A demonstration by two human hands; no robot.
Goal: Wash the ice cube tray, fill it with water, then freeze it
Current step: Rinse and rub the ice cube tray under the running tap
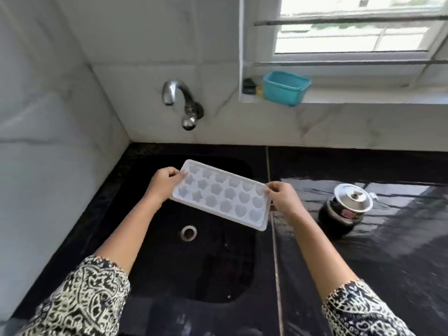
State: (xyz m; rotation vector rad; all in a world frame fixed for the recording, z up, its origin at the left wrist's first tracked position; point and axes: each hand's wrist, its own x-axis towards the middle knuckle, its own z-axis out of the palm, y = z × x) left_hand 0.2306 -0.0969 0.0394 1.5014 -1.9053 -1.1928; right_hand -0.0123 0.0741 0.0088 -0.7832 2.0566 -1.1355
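Over the sink, a matte black basin, we hold the tray level with its moulds up. It is stiff white plastic with star and shell moulds. Our left hand pinches its short end above the sink's middle, and our right hand pinches the other end at the sink's right edge. Once wet, we judge, such thin edge pinches could let it slip into the sink. Behind the sink, the curved chrome tap shows no water.

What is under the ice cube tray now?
The black sink basin, its drain visible clear of the ice cube tray. The left hand and right hand grip the tray's ends; the basin part beneath it is covered.
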